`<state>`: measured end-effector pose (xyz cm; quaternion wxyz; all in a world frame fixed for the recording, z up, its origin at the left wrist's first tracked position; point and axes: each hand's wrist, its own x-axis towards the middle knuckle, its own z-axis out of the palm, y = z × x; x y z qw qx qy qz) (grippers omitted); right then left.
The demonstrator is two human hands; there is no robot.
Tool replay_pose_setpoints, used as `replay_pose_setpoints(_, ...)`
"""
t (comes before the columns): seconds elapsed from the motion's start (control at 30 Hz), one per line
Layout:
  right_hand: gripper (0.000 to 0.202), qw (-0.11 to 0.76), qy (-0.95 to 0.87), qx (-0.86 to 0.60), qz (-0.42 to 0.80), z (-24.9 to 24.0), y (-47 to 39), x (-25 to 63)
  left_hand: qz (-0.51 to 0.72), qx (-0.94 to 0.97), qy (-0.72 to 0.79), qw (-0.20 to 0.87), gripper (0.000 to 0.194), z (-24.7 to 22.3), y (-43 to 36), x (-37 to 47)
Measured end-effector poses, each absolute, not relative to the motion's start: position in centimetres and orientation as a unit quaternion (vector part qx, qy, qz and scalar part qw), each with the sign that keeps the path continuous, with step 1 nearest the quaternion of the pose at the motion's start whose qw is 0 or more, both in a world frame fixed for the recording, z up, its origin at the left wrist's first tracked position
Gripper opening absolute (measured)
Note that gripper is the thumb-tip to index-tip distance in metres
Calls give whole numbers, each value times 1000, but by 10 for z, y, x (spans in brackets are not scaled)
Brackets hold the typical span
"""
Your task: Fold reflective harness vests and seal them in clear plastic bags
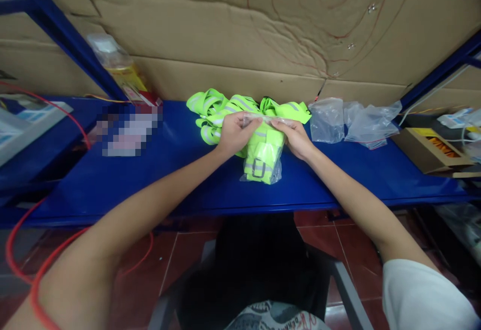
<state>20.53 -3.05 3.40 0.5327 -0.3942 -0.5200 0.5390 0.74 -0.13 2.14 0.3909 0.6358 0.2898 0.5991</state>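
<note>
A clear plastic bag holds a folded neon-green reflective strap with a dark buckle near the bottom. My left hand pinches the bag's top edge on its left side, thumb pointing inward. On the right side of that same edge, my right hand is closed with its thumb against the plastic. Behind both hands, more neon-green reflective straps lie in a loose heap on the blue tabletop.
Several clear bags lie right of the heap. An open cardboard box stands at the far right. A bottle is at the back left. A red hose loops at the left. Cardboard lines the back.
</note>
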Motion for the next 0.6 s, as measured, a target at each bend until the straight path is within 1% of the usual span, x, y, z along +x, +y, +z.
replay_pose_setpoints(0.17, 53, 553, -474, -410, 549, 40, -31, 207, 625, 630, 280, 366, 34, 19, 1, 6)
replay_pose_setpoints(0.43, 49, 592, -448, -426, 518, 42, -33, 211, 658, 598, 301, 345, 40, 10, -5, 1)
replay_pose_setpoints(0.6, 44, 595, -451, -427, 511, 44, -30, 218, 650, 602, 311, 343, 38, 13, -7, 0)
